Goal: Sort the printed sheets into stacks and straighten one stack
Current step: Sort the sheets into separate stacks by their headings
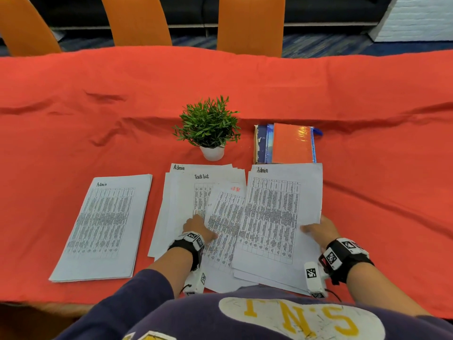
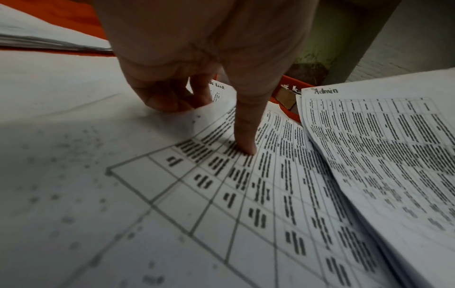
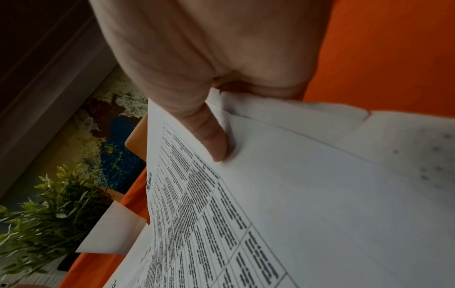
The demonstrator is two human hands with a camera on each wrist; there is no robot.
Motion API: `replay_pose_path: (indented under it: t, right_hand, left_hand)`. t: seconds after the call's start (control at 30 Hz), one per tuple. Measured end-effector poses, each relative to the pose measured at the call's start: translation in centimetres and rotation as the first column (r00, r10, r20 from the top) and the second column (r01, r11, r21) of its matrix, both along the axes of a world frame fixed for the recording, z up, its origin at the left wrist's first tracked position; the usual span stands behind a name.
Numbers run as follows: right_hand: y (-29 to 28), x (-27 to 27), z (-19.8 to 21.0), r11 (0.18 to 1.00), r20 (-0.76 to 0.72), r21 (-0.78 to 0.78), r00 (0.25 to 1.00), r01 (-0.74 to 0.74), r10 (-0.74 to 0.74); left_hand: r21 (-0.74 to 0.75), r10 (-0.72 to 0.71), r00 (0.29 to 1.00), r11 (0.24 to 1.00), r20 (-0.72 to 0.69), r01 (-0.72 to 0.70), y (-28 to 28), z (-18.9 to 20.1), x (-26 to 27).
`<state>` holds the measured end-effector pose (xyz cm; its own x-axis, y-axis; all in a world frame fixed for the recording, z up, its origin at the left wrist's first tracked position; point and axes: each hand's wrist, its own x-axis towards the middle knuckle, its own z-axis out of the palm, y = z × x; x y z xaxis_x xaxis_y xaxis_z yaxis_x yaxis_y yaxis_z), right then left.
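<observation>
Three groups of printed sheets lie on the red cloth. A squared stack headed "Admin" sits at the left. The middle pile is fanned, with a "Task List" page showing and a tilted sheet across it. My left hand pinches that tilted sheet, thumb pressed on its table and curled fingers at its left edge. My right hand grips the right edge of the right "Admin" stack; its thumb lies on the top sheet and the fingers are hidden underneath.
A small potted plant stands just behind the middle pile. A pile of notebooks with an orange cover and a blue pen lies behind the right stack. Orange chairs line the far side. The wrinkled red cloth covers the table.
</observation>
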<state>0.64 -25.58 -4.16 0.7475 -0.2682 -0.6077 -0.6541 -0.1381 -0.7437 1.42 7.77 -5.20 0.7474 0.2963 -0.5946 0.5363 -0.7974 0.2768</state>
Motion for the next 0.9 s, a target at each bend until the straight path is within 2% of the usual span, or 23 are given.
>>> replay_pose_path:
  t: [0.1, 0.27, 0.33, 0.47, 0.53, 0.7, 0.9]
  right_hand:
    - [-0.2, 0.0, 0.1, 1.0, -0.005, 0.017, 1.0, 0.015, -0.015]
    - [-1.8, 0.9, -1.8, 0.997, 0.008, 0.041, 0.998, 0.065, -0.066]
    - [-2.4, 1.3, -2.4, 0.997, 0.008, 0.039, 0.997, 0.072, -0.072]
    - [-1.7, 1.6, -1.3, 0.996, 0.023, 0.038, 0.997, 0.076, -0.077]
    - [-0.9, 1.5, -0.6, 0.998, 0.033, 0.032, 0.997, 0.063, -0.064]
    - [-0.2, 1.0, 0.3, 0.997, 0.034, 0.041, 0.997, 0.061, -0.063]
    - [-0.2, 0.9, 0.1, 0.998, 0.016, 0.049, 0.999, 0.043, -0.044]
  left_hand:
    - [0.006, -0.019, 0.996, 1.0, 0.091, 0.019, 0.0, 0.0, 0.0]
    - [-0.214, 0.255, 0.919, 0.957, 0.302, -0.195, 0.3, -0.1, 0.9]
    - [-0.174, 0.3, 0.905, 0.951, 0.302, -0.257, 1.0, 0.3, 1.5]
    - [0.058, 0.181, 0.974, 0.98, 0.135, -0.191, 2.0, 0.6, 1.7]
    - [0.093, 0.142, 0.986, 0.984, 0.086, -0.15, 2.0, 0.5, 1.7]
    - [0.064, 0.14, 0.988, 0.988, 0.067, -0.144, 1.9, 0.0, 1.6]
    - [-0.107, 0.122, 0.956, 0.99, 0.267, -0.096, 1.7, -0.1, 1.0]
